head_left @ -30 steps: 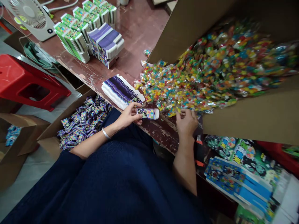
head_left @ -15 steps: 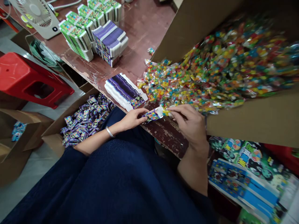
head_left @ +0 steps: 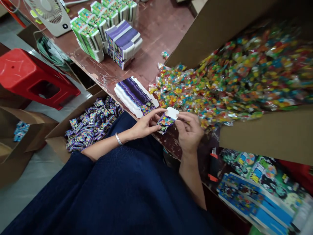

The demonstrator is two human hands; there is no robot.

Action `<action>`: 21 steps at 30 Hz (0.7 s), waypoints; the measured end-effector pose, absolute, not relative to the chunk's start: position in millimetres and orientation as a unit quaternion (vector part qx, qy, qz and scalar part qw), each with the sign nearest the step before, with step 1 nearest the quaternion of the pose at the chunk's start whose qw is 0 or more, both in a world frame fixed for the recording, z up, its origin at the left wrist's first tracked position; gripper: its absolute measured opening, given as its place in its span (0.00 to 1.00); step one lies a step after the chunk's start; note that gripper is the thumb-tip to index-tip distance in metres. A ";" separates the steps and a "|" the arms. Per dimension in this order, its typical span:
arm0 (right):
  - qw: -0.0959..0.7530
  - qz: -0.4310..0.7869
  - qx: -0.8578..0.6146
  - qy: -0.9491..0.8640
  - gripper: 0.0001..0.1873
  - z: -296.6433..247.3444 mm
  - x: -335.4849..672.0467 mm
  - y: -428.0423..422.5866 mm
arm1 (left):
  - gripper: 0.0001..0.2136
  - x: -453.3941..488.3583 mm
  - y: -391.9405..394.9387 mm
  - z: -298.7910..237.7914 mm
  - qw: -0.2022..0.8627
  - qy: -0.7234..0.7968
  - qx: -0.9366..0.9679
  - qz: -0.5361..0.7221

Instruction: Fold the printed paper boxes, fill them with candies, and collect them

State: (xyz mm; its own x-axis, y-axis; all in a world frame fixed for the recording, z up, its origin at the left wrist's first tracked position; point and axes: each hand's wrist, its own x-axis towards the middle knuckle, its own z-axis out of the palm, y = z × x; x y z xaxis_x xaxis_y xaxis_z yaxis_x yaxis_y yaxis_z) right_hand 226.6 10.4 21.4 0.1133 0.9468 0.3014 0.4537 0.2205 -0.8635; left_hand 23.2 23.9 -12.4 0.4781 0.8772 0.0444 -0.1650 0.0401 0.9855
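Observation:
A small purple printed box (head_left: 166,120) with a white flap raised is pinched between both hands at the table's near edge. My left hand (head_left: 144,125) grips its lower end; a silver bangle sits on that wrist. My right hand (head_left: 189,130) is closed on the flap end. Just behind them lies a spill of clear candy packets (head_left: 195,94), pouring from a tipped cardboard carton (head_left: 266,130). A fanned stack of flat purple box blanks (head_left: 134,96) lies to the left of my hands.
Stacks of green boxes (head_left: 93,29) and purple boxes (head_left: 124,42) stand at the back beside a small white fan (head_left: 50,14). A floor carton of filled purple boxes (head_left: 90,124) sits left of my lap. A red stool (head_left: 31,78) is further left.
My right hand left the candy pile, brought a packet to the box, and now closes on its flap end. The box has tilted upright. The view shifted slightly.

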 end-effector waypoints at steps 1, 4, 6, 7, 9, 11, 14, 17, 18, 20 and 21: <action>0.485 0.284 -0.569 -0.600 0.14 14.9 224.7 6.5 | 0.30 23.0 23.8 -11.7 0.649 0.317 0.563 0.401; 0.501 0.308 -0.582 -0.562 0.14 -1.6 216.0 -0.5 | 0.25 23.4 23.4 -10.0 0.643 0.329 0.570 0.393; 0.516 0.294 -0.588 -0.549 0.12 -5.9 209.3 -0.7 | 0.22 24.1 22.9 -9.4 0.637 0.333 0.577 0.388; 0.520 0.292 -0.584 -0.550 0.12 -5.9 206.1 0.2 | 0.22 24.4 22.7 -9.4 0.637 0.332 0.578 0.388; 0.531 0.297 -0.575 -0.548 0.12 -3.1 200.1 3.1 | 0.22 25.0 22.6 -9.8 0.645 0.329 0.563 0.399; 0.549 0.305 -0.567 -0.533 0.11 0.8 195.3 6.6 | 0.24 25.2 23.0 -10.4 0.658 0.328 0.534 0.418; 0.565 0.313 -0.545 -0.535 0.12 4.9 192.0 11.6 | 0.26 24.2 23.7 -10.9 0.665 0.337 0.500 0.441; 0.556 0.338 -0.513 -0.560 0.13 7.8 194.0 16.1 | 0.27 22.0 22.7 -10.3 0.653 0.349 0.505 0.443; 0.548 0.352 -0.513 -0.559 0.14 9.1 195.6 17.5 | 0.26 21.0 22.1 -9.8 0.646 0.351 0.513 0.443; 0.517 0.390 -0.531 -0.546 0.13 12.4 199.6 20.5 | 0.24 18.8 20.7 -8.3 0.629 0.351 0.537 0.440; 0.499 0.407 -0.541 -0.541 0.13 14.3 202.0 22.3 | 0.23 17.5 20.1 -7.3 0.620 0.349 0.550 0.438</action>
State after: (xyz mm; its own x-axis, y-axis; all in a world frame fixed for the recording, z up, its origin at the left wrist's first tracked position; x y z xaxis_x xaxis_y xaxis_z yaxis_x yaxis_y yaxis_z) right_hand 202.0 22.3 14.3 0.0833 0.9915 0.0997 0.1784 0.0836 -0.9804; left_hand 17.5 20.1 -7.3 0.3728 0.9266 0.0492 -0.1586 0.0114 0.9873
